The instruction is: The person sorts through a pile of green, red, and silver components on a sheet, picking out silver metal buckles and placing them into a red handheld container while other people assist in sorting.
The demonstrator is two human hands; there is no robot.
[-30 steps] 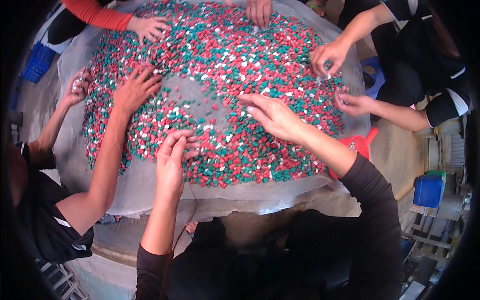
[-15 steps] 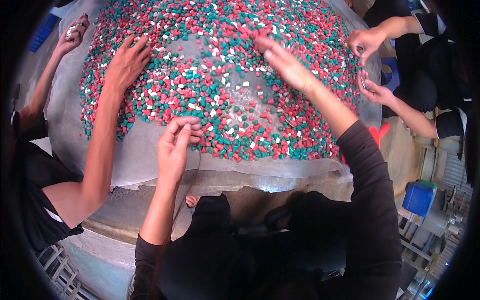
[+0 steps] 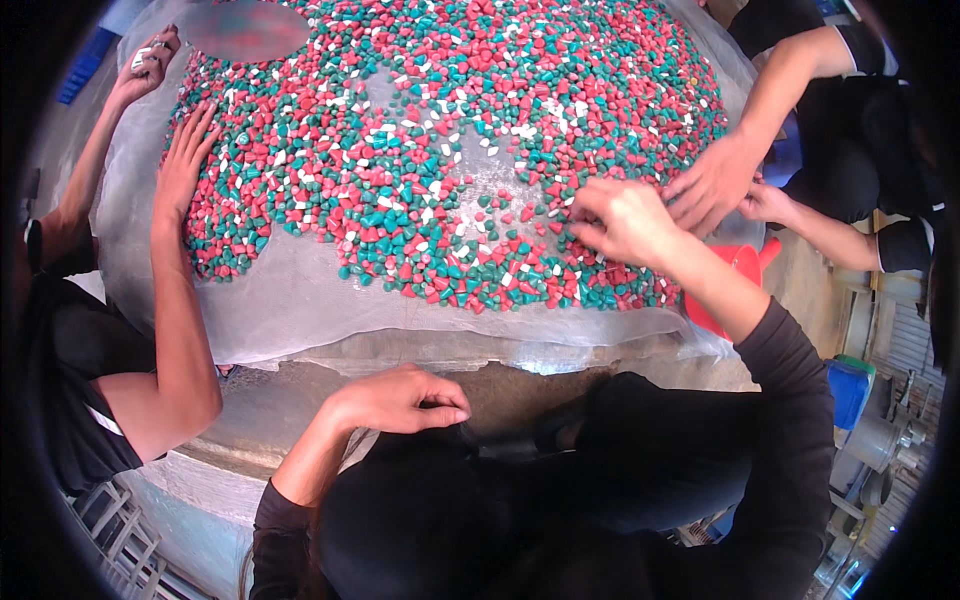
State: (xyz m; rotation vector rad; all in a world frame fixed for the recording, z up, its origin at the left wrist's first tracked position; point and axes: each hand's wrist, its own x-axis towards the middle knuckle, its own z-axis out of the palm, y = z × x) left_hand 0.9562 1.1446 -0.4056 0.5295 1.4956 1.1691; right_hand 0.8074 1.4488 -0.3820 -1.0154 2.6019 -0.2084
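Note:
A wide layer of small pebble-like pieces [image 3: 380, 205], red, green and white, lies on a pale sheet [image 3: 300, 285] over a table. My right hand [image 3: 625, 220] is low over the pieces at the right, its fingers curled down; whatever is between them is hidden. Nearer to me, my left hand [image 3: 405, 398] hangs over my lap, off the table's front edge. Its fingers are curled in with the thumb against them, and their contents cannot be made out. A thin patch with few pieces [image 3: 490, 165] shows in the middle of the layer.
At the left, a co-worker's hand [image 3: 183, 160] lies flat on the pieces and another hand [image 3: 148, 65] is closed around white pieces. A co-worker's hand [image 3: 715, 185] reaches beside my right hand. A red scoop-like container [image 3: 735, 275] sits under my right forearm.
My right hand has moved nearer and to the right, and its fingers have curled. My left hand has drawn back from the pieces to my lap. The right co-worker's hand has reached in.

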